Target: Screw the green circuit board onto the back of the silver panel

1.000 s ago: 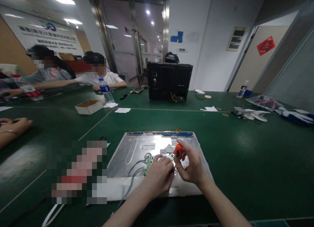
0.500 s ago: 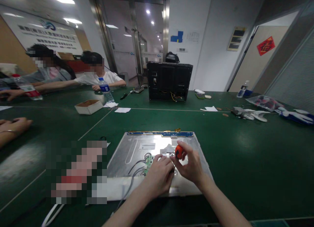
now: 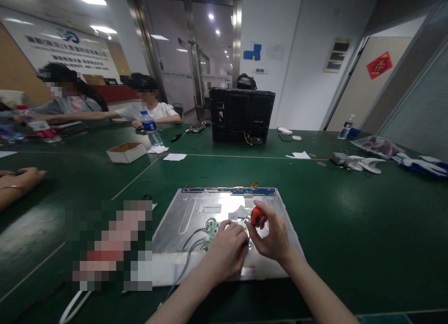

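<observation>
In my right hand (image 3: 275,235) is a screwdriver (image 3: 256,215) with an orange and black handle, gripped between thumb and fingers. Its shaft runs down close to my left fingertips, and the tip is hidden. My left hand (image 3: 229,249) is closed, fingers bent together over a green circuit board (image 3: 212,230); what they pinch, if anything, cannot be seen. The board lies on the metal back of a flat display panel (image 3: 191,212), with grey cables (image 3: 189,258) leading off it. A blue circuit strip (image 3: 210,191) runs along the panel's far edge.
A black monitor housing (image 3: 241,116) stands upright behind the panel. To the left are an open white box (image 3: 128,152), a water bottle (image 3: 151,129) and a blurred-out pink object (image 3: 115,244). Gloves (image 3: 357,163) lie at right. Other people sit at left; one's hand (image 3: 24,181) rests nearby.
My right hand and the screwdriver handle have shifted very slightly to the right. My left hand and the panel stay put. At the far left, a person's arm has moved.
</observation>
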A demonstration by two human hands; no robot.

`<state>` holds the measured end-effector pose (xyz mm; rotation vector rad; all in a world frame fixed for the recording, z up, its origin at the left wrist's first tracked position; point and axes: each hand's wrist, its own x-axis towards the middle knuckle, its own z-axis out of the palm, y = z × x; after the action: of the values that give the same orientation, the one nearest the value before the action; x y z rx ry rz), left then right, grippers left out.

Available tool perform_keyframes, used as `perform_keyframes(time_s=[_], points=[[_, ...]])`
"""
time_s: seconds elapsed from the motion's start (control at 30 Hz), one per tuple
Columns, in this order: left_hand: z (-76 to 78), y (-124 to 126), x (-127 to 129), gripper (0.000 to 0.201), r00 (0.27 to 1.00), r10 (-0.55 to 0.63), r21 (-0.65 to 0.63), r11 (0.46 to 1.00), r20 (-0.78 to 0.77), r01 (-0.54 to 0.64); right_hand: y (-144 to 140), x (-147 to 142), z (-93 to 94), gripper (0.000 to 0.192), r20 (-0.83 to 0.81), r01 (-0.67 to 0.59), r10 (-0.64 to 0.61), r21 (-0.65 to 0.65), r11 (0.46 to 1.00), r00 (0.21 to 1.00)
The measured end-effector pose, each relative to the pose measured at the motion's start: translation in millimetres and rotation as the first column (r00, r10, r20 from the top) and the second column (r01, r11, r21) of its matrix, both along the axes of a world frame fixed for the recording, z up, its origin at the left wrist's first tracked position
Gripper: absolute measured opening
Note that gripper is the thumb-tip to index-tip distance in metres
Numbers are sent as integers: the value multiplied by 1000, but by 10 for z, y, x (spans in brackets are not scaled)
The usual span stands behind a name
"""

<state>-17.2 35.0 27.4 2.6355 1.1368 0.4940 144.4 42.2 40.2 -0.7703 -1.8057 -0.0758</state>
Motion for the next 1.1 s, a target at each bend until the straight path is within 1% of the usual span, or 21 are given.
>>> perform_keyframes(time_s=[0.17, 0.37, 0.57, 0.87, 1.0, 1.1], points=[[-28, 4, -4, 17, 1000, -3, 9, 1000, 13, 3, 2, 4, 5, 49, 9, -8, 8, -15, 1000, 1000], [-31, 20, -4, 15, 1000, -14, 1, 1000, -16, 14, -4, 17, 20, 56, 18, -31, 32, -71, 997, 999], [18, 7, -7, 17, 1000, -13, -7, 1000, -16, 13, -15, 16, 9, 55, 15, -21, 21, -42, 999, 1000], [0, 4, -20, 18, 999, -11, 7, 1000, -34, 11, 16, -2, 29, 48, 17, -9, 9, -4, 1000, 1000], [5, -1, -14, 20, 1000, -6, 6, 1000, -14, 6, 13, 4, 13, 48, 17, -26, 26, -22, 999, 1000], [3, 4, -10, 17, 1000, -10, 10, 1000, -11, 10, 1, 10, 9, 52, 19, -58, 59, -45, 997, 998]])
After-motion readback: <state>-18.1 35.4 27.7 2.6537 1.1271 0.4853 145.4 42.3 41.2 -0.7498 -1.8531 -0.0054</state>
